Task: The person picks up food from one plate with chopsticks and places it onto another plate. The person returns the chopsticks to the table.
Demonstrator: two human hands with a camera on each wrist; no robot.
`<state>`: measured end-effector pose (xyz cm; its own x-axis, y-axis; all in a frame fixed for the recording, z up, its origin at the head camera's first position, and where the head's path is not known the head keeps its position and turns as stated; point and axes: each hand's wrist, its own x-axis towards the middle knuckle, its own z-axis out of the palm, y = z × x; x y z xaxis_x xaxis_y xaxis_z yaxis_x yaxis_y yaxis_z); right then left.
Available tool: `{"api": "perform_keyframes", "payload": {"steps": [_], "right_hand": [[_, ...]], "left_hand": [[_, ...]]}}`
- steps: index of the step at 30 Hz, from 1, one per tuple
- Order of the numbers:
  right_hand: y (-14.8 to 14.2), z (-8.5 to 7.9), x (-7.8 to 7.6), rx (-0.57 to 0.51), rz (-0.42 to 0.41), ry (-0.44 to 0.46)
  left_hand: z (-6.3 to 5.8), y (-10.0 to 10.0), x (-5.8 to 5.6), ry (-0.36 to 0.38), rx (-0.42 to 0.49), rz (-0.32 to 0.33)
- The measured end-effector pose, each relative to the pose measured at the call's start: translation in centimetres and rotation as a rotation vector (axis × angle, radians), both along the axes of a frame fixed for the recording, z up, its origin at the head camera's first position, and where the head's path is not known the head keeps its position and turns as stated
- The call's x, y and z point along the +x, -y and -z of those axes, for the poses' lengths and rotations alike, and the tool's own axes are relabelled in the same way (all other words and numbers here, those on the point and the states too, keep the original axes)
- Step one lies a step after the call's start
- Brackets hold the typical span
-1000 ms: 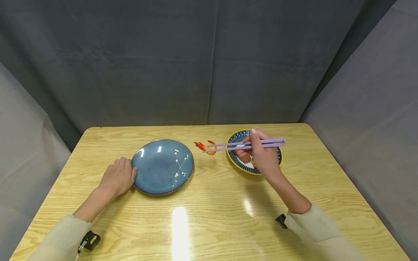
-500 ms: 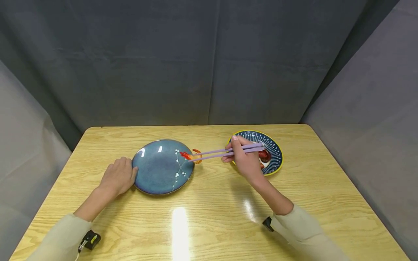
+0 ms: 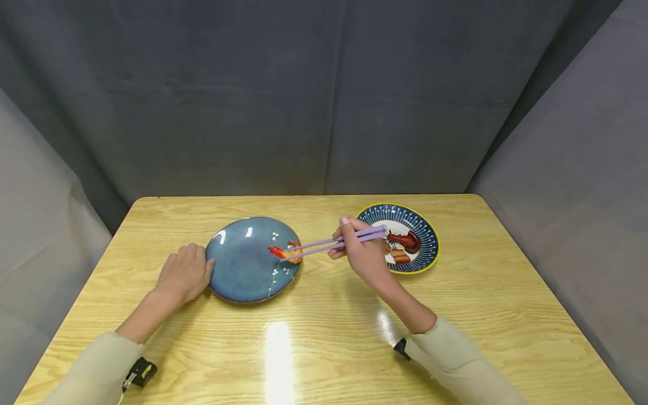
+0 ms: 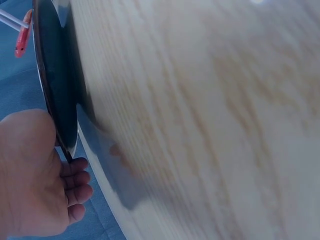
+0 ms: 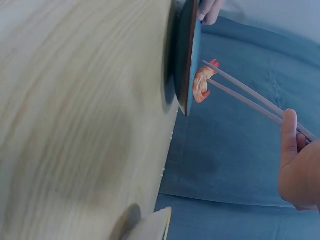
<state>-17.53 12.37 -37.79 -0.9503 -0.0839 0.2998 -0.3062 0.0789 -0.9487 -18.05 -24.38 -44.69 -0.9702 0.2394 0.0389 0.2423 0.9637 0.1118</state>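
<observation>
My right hand (image 3: 361,256) grips a pair of lilac chopsticks (image 3: 314,251) from the right. Their tips are on both sides of an orange-red shrimp (image 3: 277,252), over the right part of the blue plate (image 3: 238,264) with white blossoms. In the right wrist view the shrimp (image 5: 201,86) lies at the plate's surface between the chopstick tips. At the plate's left rim is my left hand (image 3: 184,273). The left wrist view shows this hand (image 4: 30,175) with its thumb side over the rim and its fingers curled near the underside.
Right of the blue plate stands a patterned plate (image 3: 429,256) with a yellow rim. It bears a dark red drumstick-shaped piece (image 3: 405,241) and a brown sliced-looking piece (image 3: 400,257). Grey curtains (image 3: 243,112) surround the wooden table (image 3: 329,349).
My right hand has moved left with the chopsticks and shrimp, from beside the patterned plate to over the blue plate. More of the patterned plate shows. The left hand stays at the rim.
</observation>
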Motion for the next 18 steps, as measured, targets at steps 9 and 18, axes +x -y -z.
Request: {"api": "perform_keyframes", "payload": {"steps": [9,18], "right_hand": [[0.9,0.9,-0.5,-0.021,-0.012,0.007],[2.3,0.6,-0.4,-0.003,-0.027,0.084]], "left_hand": [[0.0,0.0,0.0,0.013,0.0,-0.008],[0.0,-0.1,0.2,0.011,0.002,-0.008]]}}
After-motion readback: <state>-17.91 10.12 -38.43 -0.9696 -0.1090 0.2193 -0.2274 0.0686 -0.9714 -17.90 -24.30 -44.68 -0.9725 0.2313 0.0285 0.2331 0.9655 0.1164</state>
